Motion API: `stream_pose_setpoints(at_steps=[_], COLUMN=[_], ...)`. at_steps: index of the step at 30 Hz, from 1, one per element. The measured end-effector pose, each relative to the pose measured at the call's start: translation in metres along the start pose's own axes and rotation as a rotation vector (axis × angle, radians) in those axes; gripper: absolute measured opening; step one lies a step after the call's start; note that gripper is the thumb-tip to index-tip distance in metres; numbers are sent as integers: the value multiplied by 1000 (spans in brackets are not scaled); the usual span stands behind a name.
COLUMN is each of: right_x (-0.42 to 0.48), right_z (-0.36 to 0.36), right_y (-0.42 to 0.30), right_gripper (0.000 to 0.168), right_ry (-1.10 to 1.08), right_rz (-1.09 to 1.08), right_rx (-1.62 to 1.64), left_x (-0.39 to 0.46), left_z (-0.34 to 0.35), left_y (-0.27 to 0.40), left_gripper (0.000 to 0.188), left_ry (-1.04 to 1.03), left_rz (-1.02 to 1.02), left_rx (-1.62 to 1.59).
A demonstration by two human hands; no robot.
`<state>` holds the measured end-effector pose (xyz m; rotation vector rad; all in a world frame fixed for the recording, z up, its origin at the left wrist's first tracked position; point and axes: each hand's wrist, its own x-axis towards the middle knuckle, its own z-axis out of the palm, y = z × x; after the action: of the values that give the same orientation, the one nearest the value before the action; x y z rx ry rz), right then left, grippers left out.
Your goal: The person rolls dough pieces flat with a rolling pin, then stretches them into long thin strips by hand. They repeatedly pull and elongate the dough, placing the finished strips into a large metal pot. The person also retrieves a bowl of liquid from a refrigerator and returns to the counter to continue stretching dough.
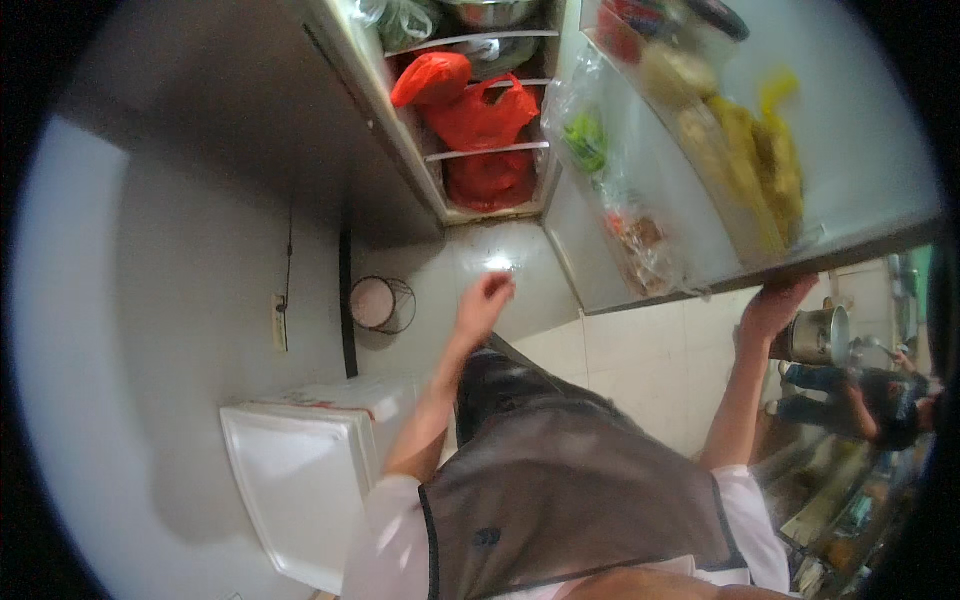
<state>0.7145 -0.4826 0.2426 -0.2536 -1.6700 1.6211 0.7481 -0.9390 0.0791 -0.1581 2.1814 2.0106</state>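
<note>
An open refrigerator stands before me, with its door (660, 225) swung out to the right. My right hand (776, 309) grips the outer edge of that door, its fingertips partly hidden. In front of the cabinet, my left hand (484, 304) hangs in the air above the floor, blurred, with fingers loosely bent and nothing visible in it. Red plastic bags (484, 112) fill the middle and lower shelves. Higher up are a metal bowl (491, 13) and a clear plastic bag (405, 22). The door racks carry a yellow bag (780, 172) and a clear bag with green contents (586, 142).
A wire-framed bin (373, 302) stands on the floor by the left wall. Nearer me is a white lidded box (300, 480). Beyond the door, at right, are a large metal pot (814, 336) and another person (877, 409) holding a ladle-like utensil.
</note>
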Motion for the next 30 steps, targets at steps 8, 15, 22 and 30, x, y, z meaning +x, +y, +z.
stream_pose_setpoints(at_steps=[8, 15, 22, 30], right_x=[-69, -94, 122, 10], right_z=[2, 376, 662, 601], right_y=[-9, 26, 158, 49], right_gripper=[39, 28, 30, 8], right_ry=[511, -684, -28, -7], right_rz=[65, 814, 865, 696], right_rx=[-426, 433, 705, 623], left_x=[390, 471, 403, 442], left_z=[-128, -129, -123, -107], left_y=[168, 166, 172, 105], left_gripper=[45, 36, 28, 57], left_ry=[50, 12, -280, -615], left_rz=[36, -46, -207, -263], left_rx=[-927, -916, -653, -1554])
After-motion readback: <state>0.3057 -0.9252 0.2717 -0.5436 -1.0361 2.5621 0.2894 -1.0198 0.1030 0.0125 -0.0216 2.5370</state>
